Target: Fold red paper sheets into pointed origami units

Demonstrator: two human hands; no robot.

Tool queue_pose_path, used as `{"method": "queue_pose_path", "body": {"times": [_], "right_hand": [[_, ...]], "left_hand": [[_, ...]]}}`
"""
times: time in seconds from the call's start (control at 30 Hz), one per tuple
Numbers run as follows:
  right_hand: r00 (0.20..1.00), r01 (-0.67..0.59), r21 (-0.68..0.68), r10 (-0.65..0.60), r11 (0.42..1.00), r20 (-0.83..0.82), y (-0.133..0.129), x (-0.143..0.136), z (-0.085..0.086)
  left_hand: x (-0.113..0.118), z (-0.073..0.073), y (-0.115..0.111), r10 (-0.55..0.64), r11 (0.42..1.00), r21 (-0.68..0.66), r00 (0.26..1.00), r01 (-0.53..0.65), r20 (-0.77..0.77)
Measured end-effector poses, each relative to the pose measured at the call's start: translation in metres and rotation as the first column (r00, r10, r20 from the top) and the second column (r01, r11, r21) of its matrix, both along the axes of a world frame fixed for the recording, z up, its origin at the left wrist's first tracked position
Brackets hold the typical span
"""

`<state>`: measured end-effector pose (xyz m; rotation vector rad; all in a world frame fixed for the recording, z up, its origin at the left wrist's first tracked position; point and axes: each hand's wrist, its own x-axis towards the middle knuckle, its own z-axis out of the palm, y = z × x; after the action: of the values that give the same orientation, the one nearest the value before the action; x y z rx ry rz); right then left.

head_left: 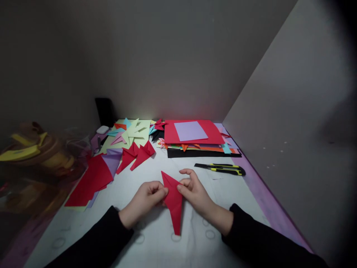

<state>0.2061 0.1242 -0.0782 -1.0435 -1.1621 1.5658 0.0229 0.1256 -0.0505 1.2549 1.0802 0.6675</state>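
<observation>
Both arms are extended forward over the worktop from its near edge, clad in dark sleeves to the wrists. The left hand (145, 201) is held knuckles up, fingers curled inward, thumb and forefinger pinched together at its inner side. The right hand (195, 191) is set opposite, just beside the left, thumb and forefinger likewise pinched, the remaining fingers arched above. Both wrists are kept low, near the surface. The forearms converge toward the middle.
</observation>
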Motion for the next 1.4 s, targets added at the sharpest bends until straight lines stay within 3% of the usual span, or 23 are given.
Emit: {"method": "queue_pose_path", "body": {"times": [0.23, 0.43, 0.53, 0.67, 0.73, 0.8, 0.9, 1.0, 1.07, 1.17, 1.3, 1.4], "right_hand": [[0.998, 0.063, -0.046, -0.064, 0.997, -0.02, 0.001, 0.001, 0.004], [0.989, 0.14, -0.031, -0.141, 0.99, -0.052, 0.004, 0.004, 0.0], [0.998, 0.038, -0.027, -0.039, 0.999, -0.042, 0.002, 0.003, -0.002], [0.984, -0.163, 0.004, 0.162, 0.987, 0.069, -0.004, 0.0, -0.004], [0.98, -0.15, 0.058, 0.141, 0.987, 0.141, -0.005, 0.001, -0.005], [0.972, -0.125, 0.181, 0.084, 0.975, 0.22, -0.004, 0.004, -0.005], [0.932, -0.173, 0.422, 0.01, 0.89, 0.362, -0.003, 0.01, -0.003], [0.894, -0.161, 0.518, -0.098, 0.84, 0.437, -0.003, 0.012, -0.003], [0.901, -0.081, 0.47, -0.138, 0.879, 0.412, -0.002, 0.012, -0.006], [0.943, 0.077, 0.293, -0.165, 0.953, 0.288, 0.002, 0.011, -0.012], [0.962, 0.231, 0.131, -0.246, 0.964, 0.117, 0.011, 0.011, -0.016], [0.967, 0.244, 0.056, -0.247, 0.968, 0.063, 0.015, 0.011, -0.015]], "left_hand": [[-0.001, -0.001, 0.0, -0.022, 0.999, -0.026, 1.0, 0.022, 0.015], [-0.009, -0.003, 0.008, 0.113, 0.993, 0.028, 0.992, -0.112, -0.052], [-0.009, -0.003, 0.008, 0.175, 0.984, 0.022, 0.984, -0.176, 0.044], [-0.004, -0.004, 0.002, 0.122, 0.991, -0.072, 0.977, -0.111, 0.173], [-0.003, -0.006, 0.001, 0.131, 0.989, -0.084, 0.977, -0.119, 0.169], [-0.004, -0.008, 0.003, 0.216, 0.976, -0.059, 0.966, -0.209, 0.144], [-0.008, -0.013, 0.009, 0.365, 0.93, -0.017, 0.923, -0.366, 0.123], [-0.012, -0.016, 0.014, 0.386, 0.922, 0.0, 0.916, -0.388, 0.111], [-0.014, -0.017, 0.014, 0.357, 0.933, 0.015, 0.93, -0.36, 0.085], [-0.015, -0.016, 0.013, 0.316, 0.947, 0.04, 0.947, -0.319, 0.059], [-0.015, -0.014, 0.011, 0.257, 0.966, 0.032, 0.966, -0.258, 0.038], [-0.014, -0.012, 0.01, 0.242, 0.97, 0.029, 0.97, -0.242, -0.015]]}}
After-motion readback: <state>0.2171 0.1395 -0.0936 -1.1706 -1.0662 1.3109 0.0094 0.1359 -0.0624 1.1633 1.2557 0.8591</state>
